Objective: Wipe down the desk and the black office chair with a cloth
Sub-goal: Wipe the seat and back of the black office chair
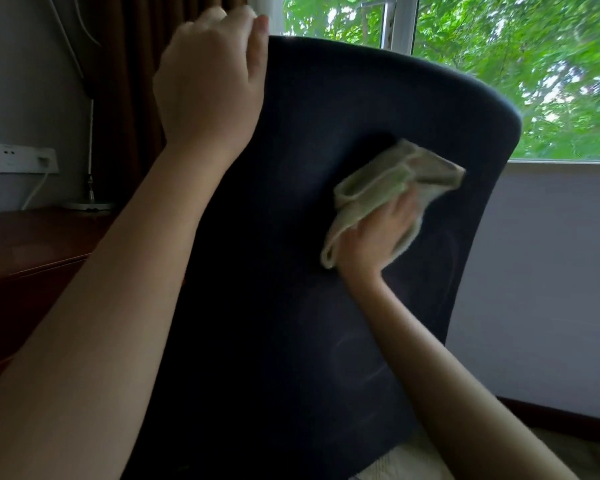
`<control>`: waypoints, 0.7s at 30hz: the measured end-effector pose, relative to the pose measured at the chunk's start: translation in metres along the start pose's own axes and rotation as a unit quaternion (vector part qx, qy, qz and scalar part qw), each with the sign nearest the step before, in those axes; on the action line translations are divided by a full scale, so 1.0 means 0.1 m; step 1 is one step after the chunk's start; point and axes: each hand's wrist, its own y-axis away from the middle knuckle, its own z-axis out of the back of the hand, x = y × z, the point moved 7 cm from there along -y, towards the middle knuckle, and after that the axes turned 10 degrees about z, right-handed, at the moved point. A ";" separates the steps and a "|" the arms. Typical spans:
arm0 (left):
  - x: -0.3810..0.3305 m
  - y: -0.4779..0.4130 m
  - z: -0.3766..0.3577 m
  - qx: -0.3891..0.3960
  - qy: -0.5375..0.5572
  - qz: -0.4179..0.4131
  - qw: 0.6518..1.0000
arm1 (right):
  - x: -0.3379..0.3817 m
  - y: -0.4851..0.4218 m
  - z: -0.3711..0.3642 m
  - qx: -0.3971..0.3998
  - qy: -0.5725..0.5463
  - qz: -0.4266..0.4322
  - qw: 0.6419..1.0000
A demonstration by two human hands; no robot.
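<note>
The left arm runs up from the near left corner to the left hand, which grips the top left corner of the chair, fingers curled over the far side of the edge and thumb laid along the near side. The right hand holds the cloth against the right half of the backrest, a little above its middle. A fold of the cloth covers the fingertips, so how they lie cannot be told.

The work looks to be at the chair stage, on the back of the backrest. Faint curved streaks low and to the right of the cloth suggest that part is already wiped; the upper and left parts show no such marks and probably remain. Seat, arms and base are out of view. Whether the tabletop, far left, is done cannot be told.

The chair is black and matt, its backrest broad with rounded top corners, filling the middle of the scene. The cloth is pale green, folded and bunched.
</note>
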 end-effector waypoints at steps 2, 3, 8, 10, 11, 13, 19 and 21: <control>0.00 0.01 0.00 -0.001 -0.007 0.007 1.000 | 0.56 0.15 -0.09 0.029 -0.012 0.205 0.978; 0.00 0.01 0.00 -0.002 -0.012 0.008 1.000 | 0.76 0.28 -0.14 0.046 -0.026 0.311 0.949; -0.01 0.01 0.00 0.011 -0.017 0.006 1.000 | 1.09 0.53 -0.11 0.017 -0.086 0.566 0.820; -0.05 0.02 0.01 0.014 -0.033 0.009 0.999 | 0.91 0.30 -0.08 0.037 -0.077 0.495 0.865; -0.07 0.02 0.02 0.011 -0.049 0.013 0.999 | 0.72 0.12 -0.07 0.063 -0.092 0.397 0.911; -0.15 0.03 0.03 0.001 -0.077 0.017 0.997 | 0.15 -0.27 0.01 0.072 -0.194 0.119 0.971; -0.74 0.06 -0.26 0.021 -0.092 -0.080 0.992 | -1.55 -0.62 0.42 -0.169 -0.073 -0.292 0.939; -0.95 0.07 -0.41 0.039 -0.092 -0.120 0.988 | -2.13 -0.51 0.31 -0.017 0.083 -0.376 0.923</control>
